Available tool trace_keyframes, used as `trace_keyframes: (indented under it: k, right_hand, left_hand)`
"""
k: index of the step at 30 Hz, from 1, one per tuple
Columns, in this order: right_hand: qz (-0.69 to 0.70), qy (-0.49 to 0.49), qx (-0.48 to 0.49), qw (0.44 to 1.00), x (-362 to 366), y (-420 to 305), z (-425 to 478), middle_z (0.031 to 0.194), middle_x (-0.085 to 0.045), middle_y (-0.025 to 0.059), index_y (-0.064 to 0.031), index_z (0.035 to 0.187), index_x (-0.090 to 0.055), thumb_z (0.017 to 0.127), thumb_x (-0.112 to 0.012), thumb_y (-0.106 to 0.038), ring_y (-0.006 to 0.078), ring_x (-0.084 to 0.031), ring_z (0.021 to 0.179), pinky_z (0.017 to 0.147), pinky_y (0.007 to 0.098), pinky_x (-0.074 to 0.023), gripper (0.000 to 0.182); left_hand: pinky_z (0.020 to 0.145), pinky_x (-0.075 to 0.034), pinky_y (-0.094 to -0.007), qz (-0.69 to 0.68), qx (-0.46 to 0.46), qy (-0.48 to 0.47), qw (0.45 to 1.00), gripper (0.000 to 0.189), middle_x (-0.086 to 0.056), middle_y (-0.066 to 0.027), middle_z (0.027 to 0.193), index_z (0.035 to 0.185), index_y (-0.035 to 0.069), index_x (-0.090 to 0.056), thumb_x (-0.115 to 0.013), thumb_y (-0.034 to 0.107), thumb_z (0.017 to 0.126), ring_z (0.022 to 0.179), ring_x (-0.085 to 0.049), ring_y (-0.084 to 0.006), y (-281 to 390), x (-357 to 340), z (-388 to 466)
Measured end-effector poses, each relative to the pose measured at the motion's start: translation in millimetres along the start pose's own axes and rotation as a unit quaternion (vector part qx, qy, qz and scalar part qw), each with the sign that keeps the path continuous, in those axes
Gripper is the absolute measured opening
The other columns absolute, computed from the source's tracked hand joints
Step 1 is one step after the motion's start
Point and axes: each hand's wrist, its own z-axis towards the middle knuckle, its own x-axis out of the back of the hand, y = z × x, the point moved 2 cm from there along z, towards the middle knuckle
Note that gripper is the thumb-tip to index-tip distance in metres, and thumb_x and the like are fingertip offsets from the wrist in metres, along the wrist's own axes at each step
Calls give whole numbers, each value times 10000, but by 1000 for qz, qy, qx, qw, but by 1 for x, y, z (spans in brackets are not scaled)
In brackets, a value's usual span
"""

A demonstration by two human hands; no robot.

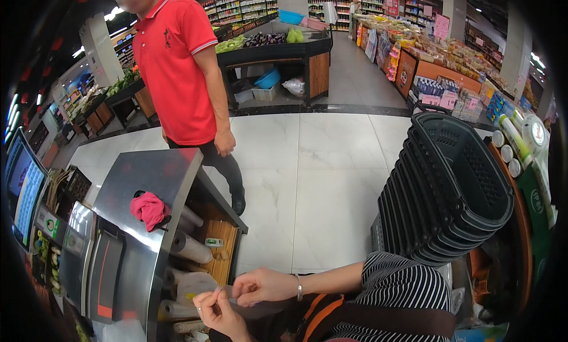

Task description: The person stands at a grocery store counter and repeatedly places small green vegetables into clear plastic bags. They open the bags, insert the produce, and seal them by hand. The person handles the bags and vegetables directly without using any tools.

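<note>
My left hand (pixel 220 313), with a ring on one finger, pinches thin clear plastic film (pixel 229 291) between thumb and fingertips. My right hand (pixel 265 286) is close beside it with curled fingers on the same film, a silver bracelet (pixel 299 287) at its wrist. Whether the film is a bag I cannot tell. Just left of my hands stands a metal-topped counter (pixel 128 169), with rolls of plastic bags (pixel 191 247) on its open shelves. A crumpled pink cloth item (pixel 150 210) with black trim lies on top.
A person in a red polo shirt (pixel 177 71) stands beyond the counter. Stacked black shopping baskets (pixel 443 187) rise on the right. At left are a weighing scale (pixel 104 275) and a monitor (pixel 23 187). A vegetable stand (pixel 270 54) and a packaged-goods display (pixel 443 54) stand farther off.
</note>
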Motion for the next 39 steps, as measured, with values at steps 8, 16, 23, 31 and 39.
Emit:
trace_keyframes:
  k: [8, 16, 23, 31, 39]
  right_hand:
    - [-24, -54, -29, 998, -7, 10, 1, 650, -631, 27, -14, 808, -662, 847, -658, -222, 69, -541, 582, 549, 237, -431, 211]
    - [47, -55, -92, 993, -28, 44, 8, 687, -621, -9, -22, 752, -617, 843, -689, -201, 51, -527, 617, 567, 211, -426, 214]
    - [-61, -28, -110, 992, -40, 54, -4, 575, -576, 8, -20, 608, -559, 797, -741, -261, 50, -494, 549, 498, 222, -387, 357]
    - [-58, -124, -252, 958, 27, 26, -12, 759, -661, 54, -24, 809, -624, 836, -671, -386, 91, -598, 663, 573, 214, -452, 367]
    - [-497, 493, -34, 713, 374, -243, -19, 819, -687, 130, 74, 1292, -364, 746, -716, -347, 203, -676, 630, 588, 352, -543, 774]
  left_hand:
    - [690, -415, -238, -2, 53, -52, 997, 113, -502, -59, 911, 905, -13, -586, -582, -53, 799, 784, -479, -118, -17, 10, -6]
    - [712, -444, -257, -2, 195, 78, 978, 86, -540, -32, 855, 952, 21, -558, -601, 22, 877, 779, -491, -122, -5, 47, -44]
    - [635, -422, -227, -25, 298, -29, 954, 136, -565, -2, 789, 980, 26, -582, -604, -7, 851, 666, -489, -86, -3, 43, -87]
    - [598, -428, -163, -242, 332, -59, 910, 154, -609, -36, 746, 848, -20, -571, -661, -103, 756, 631, -533, -52, -37, 4, -85]
    - [596, -460, -210, -209, 399, -35, 892, 76, -610, -60, 717, 840, -32, -573, -626, -71, 800, 608, -550, -93, -36, 21, -78]
